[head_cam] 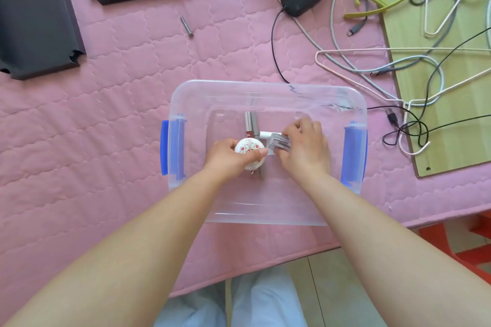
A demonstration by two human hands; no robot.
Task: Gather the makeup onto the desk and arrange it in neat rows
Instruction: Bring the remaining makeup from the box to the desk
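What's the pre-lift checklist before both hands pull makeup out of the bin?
1. Left hand grip on round compact: ok, fingers curled round it.
2. Right hand grip on clear bottle: ok.
3. Lip gloss tubes still in clear bin: not ok, not gathered.
4. White tube free of the bottle: cannot tell, partly hidden.
5. Bin lid off: ok.
6. Rows started: not ok, none visible.

The storage box [268,93] is clear, glossy plastic with blue plastic latches [354,152]. Under it lies a pink quilted cloth cover [106,114], matt and stitched. The round compact [249,150] looks smooth and glossy. The board [438,103] shows pale wood grain. The nail [186,26] is dull metal.
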